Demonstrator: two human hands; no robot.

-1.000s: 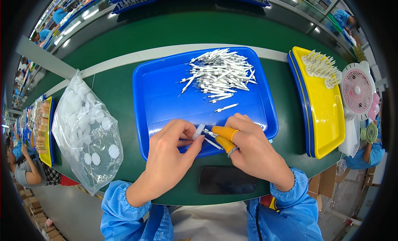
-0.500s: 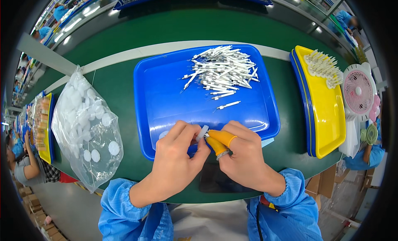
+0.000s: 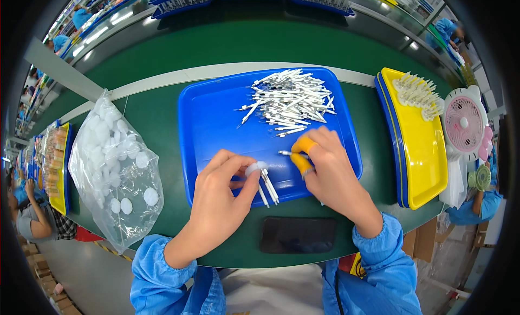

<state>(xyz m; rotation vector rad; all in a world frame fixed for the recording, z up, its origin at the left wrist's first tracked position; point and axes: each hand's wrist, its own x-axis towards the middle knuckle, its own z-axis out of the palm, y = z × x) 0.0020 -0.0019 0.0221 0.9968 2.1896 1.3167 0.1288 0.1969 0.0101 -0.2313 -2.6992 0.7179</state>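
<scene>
My left hand (image 3: pixel 219 193) pinches a small white round foam-like disc (image 3: pixel 254 167) over the near part of the blue tray (image 3: pixel 214 141). A few thin white sticks (image 3: pixel 270 187) are set in the disc and hang toward me. To its right, my right hand (image 3: pixel 338 171), with yellow finger cots on thumb and forefinger, pinches one white stick (image 3: pixel 284 152). Most of that stick is hidden by the fingers; a short end pokes out leftward. A heap of white sticks (image 3: pixel 292 98) with thin wire-like ends lies in the tray's far right part.
On the left stands a clear bag (image 3: pixel 114 168) of white discs. A dark phone (image 3: pixel 298 235) lies at the table's near edge. At right, a yellow tray (image 3: pixel 425 168) holding filled discs (image 3: pixel 420 92) rests on blue trays, beside a pink-and-white fan (image 3: pixel 464 122).
My hands have moved apart. The right hand has shifted right and farther away and now pinches a stick. The left hand has turned the disc so its sticks show. The phone is uncovered.
</scene>
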